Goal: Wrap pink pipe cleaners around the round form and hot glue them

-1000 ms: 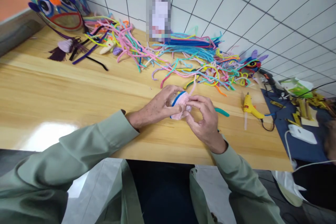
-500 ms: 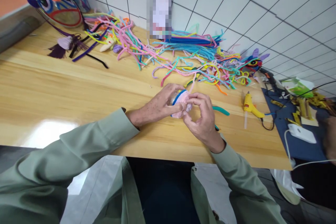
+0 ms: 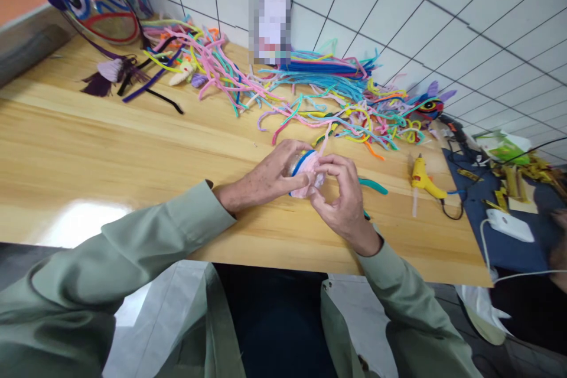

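Between my hands is a small rounded object (image 3: 303, 186) wrapped in pale pink pipe cleaner, with a blue band around it and a clear part on its left side. My left hand (image 3: 277, 174) is closed around it, thumb pressed on the pink surface. My right hand (image 3: 340, 195) pinches at the right side of the pink winding, fingertips bent in and touching it. A pink pipe cleaner (image 3: 325, 140) sticks up from the object; its lower end is hidden by my fingers. Beside my right hand lies a tool with teal handles (image 3: 373, 186), partly covered by that hand.
Loose pipe cleaners (image 3: 310, 112) in many colours lie along the white tiled wall. A yellow glue gun (image 3: 425, 178) rests at right, near a dark blue mat (image 3: 469, 236) with a white charger (image 3: 509, 224). A decorated mask-like face (image 3: 106, 18) stands at far left. Another person's hand shows at the right edge.
Both hands keep nearly the same hold on the pink-wrapped object. The right fingertips have shifted very slightly, and the camera view has moved a little.
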Demonstrator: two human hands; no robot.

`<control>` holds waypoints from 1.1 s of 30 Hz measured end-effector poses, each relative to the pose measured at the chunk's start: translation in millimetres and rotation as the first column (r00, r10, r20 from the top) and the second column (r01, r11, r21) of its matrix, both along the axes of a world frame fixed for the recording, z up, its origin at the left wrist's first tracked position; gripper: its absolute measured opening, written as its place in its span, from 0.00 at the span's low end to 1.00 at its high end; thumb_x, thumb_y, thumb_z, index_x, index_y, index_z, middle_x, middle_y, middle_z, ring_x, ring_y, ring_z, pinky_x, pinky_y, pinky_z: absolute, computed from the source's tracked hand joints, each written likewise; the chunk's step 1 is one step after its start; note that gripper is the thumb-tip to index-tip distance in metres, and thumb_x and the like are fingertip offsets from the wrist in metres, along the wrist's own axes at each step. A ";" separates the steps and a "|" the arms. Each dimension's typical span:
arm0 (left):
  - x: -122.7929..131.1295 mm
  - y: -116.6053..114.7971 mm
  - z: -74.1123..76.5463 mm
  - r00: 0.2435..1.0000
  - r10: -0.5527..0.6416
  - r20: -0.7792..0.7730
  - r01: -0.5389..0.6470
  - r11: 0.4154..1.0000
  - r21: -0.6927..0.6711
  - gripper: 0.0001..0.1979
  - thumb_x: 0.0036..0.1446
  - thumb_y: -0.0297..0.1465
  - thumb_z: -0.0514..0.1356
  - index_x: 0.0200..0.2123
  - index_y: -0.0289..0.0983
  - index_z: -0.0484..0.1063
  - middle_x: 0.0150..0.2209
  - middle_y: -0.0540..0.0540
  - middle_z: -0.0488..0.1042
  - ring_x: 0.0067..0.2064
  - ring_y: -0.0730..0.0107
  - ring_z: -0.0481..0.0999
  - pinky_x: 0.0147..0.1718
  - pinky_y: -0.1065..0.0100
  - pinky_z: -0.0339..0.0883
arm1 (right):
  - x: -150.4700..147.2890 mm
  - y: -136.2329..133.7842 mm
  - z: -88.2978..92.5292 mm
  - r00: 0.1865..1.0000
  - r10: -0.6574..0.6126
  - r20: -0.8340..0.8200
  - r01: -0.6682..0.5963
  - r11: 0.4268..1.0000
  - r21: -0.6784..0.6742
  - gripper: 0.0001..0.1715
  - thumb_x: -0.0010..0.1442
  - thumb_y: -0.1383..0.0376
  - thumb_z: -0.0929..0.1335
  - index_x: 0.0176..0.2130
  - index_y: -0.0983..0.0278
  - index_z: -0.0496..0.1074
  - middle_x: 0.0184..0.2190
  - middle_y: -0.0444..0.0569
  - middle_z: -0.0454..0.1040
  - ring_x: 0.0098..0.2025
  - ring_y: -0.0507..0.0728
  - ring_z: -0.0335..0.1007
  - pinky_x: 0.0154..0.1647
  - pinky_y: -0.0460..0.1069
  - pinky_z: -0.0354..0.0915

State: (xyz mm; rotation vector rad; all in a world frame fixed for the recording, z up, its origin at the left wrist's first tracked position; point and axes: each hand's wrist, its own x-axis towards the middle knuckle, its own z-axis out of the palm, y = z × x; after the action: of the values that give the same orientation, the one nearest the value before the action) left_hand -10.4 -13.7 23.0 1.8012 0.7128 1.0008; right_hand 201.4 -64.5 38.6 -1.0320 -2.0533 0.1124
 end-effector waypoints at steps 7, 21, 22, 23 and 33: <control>0.0 -1.2 1.2 1.000 0.000 -0.011 0.000 1.000 0.007 0.22 0.69 0.41 0.65 0.61 0.40 0.70 0.57 0.40 0.76 0.59 0.55 0.77 0.60 0.55 0.73 | -1.5 -0.2 -0.4 1.000 0.004 -0.003 -0.004 1.000 0.025 0.25 0.62 0.72 0.73 0.55 0.54 0.70 0.55 0.53 0.77 0.59 0.68 0.76 0.58 0.67 0.74; -1.5 0.6 0.6 0.999 -0.013 -0.037 0.014 0.999 0.039 0.22 0.70 0.41 0.64 0.62 0.40 0.68 0.57 0.40 0.76 0.54 0.57 0.77 0.51 0.59 0.75 | -0.2 -0.4 -1.8 1.000 0.011 -0.002 -0.011 1.000 0.018 0.25 0.62 0.71 0.72 0.56 0.54 0.70 0.56 0.54 0.77 0.59 0.69 0.75 0.58 0.68 0.73; -1.5 0.6 1.0 0.999 -0.013 -0.036 0.014 0.999 0.036 0.22 0.70 0.42 0.64 0.62 0.40 0.68 0.57 0.40 0.76 0.54 0.57 0.77 0.51 0.59 0.75 | 0.1 -0.2 -1.8 1.000 0.014 -0.002 -0.013 1.000 0.019 0.24 0.62 0.71 0.72 0.56 0.54 0.70 0.56 0.54 0.77 0.59 0.69 0.75 0.58 0.68 0.73; -1.5 0.5 1.4 0.999 -0.012 -0.036 0.013 0.999 0.036 0.22 0.70 0.42 0.64 0.62 0.39 0.68 0.57 0.40 0.76 0.54 0.57 0.77 0.52 0.59 0.75 | 0.3 -0.1 -1.7 1.000 0.014 0.000 -0.014 1.000 0.020 0.24 0.63 0.71 0.72 0.56 0.54 0.70 0.56 0.54 0.77 0.59 0.68 0.75 0.58 0.68 0.73; -1.2 -0.6 4.2 1.000 -0.018 -0.025 0.019 1.000 0.023 0.22 0.69 0.41 0.64 0.61 0.39 0.67 0.56 0.40 0.75 0.53 0.57 0.76 0.52 0.58 0.73 | 1.1 -0.1 0.9 1.000 0.013 0.017 -0.013 1.000 0.011 0.24 0.63 0.71 0.73 0.56 0.54 0.70 0.56 0.54 0.76 0.59 0.67 0.76 0.58 0.67 0.74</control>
State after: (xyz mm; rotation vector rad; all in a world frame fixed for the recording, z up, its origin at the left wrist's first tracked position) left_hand -11.6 -14.3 27.2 1.8400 0.7011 0.9796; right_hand 202.5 -64.5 39.5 -1.0165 -2.0740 0.0989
